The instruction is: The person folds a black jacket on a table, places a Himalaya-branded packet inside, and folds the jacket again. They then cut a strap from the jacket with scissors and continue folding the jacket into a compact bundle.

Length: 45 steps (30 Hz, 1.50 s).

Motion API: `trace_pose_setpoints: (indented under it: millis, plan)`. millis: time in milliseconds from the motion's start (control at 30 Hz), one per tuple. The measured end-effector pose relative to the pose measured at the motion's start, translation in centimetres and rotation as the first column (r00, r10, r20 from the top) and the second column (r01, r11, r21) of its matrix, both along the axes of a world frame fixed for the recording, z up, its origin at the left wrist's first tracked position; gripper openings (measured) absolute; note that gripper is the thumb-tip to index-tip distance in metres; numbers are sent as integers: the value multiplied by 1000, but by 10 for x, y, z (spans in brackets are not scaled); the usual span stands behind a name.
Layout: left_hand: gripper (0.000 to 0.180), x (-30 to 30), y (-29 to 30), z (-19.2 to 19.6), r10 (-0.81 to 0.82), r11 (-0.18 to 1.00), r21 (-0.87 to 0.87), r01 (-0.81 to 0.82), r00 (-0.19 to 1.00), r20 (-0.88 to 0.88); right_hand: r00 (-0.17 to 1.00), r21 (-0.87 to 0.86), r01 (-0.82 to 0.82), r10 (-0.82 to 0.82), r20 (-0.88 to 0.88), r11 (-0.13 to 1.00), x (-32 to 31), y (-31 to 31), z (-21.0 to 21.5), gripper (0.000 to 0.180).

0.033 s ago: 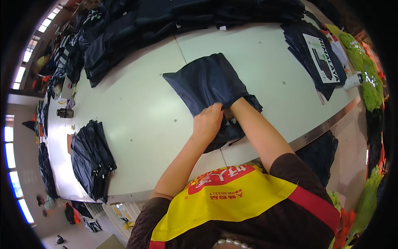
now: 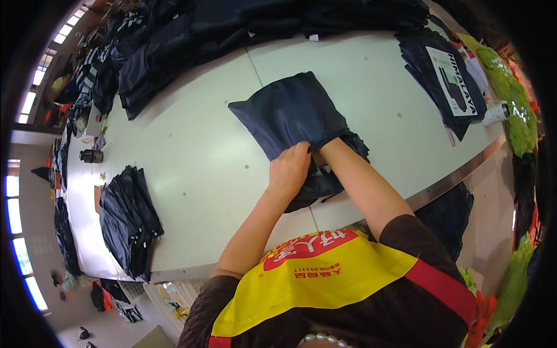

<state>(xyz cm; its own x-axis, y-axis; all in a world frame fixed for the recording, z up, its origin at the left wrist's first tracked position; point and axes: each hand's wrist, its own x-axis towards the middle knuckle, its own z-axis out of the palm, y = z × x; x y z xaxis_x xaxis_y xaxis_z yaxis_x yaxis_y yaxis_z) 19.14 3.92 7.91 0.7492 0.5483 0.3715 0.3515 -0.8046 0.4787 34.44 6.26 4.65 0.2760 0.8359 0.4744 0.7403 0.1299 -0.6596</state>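
Observation:
A dark navy fabric bag (image 2: 293, 107) lies flat on the white table, its mouth toward me. My left hand (image 2: 288, 174) is closed on the near edge of that mouth, thumb and fingers pinching the cloth. Into the opening runs my right forearm (image 2: 362, 180); the hand itself is inside the bag, so its fingers are hidden. Beneath the bag and my wrists lies more folded dark fabric (image 2: 316, 188), partly covered.
Dark fabric pieces (image 2: 220, 35) are heaped along the table's far side. A stack of dark pieces (image 2: 129, 223) lies at left, behind it a dark jar (image 2: 91, 156). At right are dark pieces under a printed card (image 2: 449, 81) and a white cup (image 2: 495, 114).

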Motion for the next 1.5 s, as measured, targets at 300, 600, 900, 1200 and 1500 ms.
trace_pose_setpoints:
  millis: [300, 600, 900, 1200, 1500]
  plan:
    - [15, -9, 15, -12, -106, 994, 55, 99, 986, 125, 989, -162, -121, 132, 59, 979, -54, 15, -59, 53]
    - [14, -21, 59, 5, 137, 990, 13, -143, 967, 216, 956, -280, -235, 274, 107, 931, -64, 8, -64, 55]
    - [77, -46, 109, -73, 360, 930, 194, -313, 881, -306, 971, -90, -160, 174, 165, 983, -43, 25, -75, 56]
    - [80, -62, 132, -74, 237, 971, 36, -237, 931, -278, 610, -950, -241, 792, 12, 200, -48, -42, 83, 40]
    - [41, -10, 4, 7, 74, 997, -6, -77, 972, -224, 681, -291, -472, 553, 480, 833, 14, -108, 42, 22]
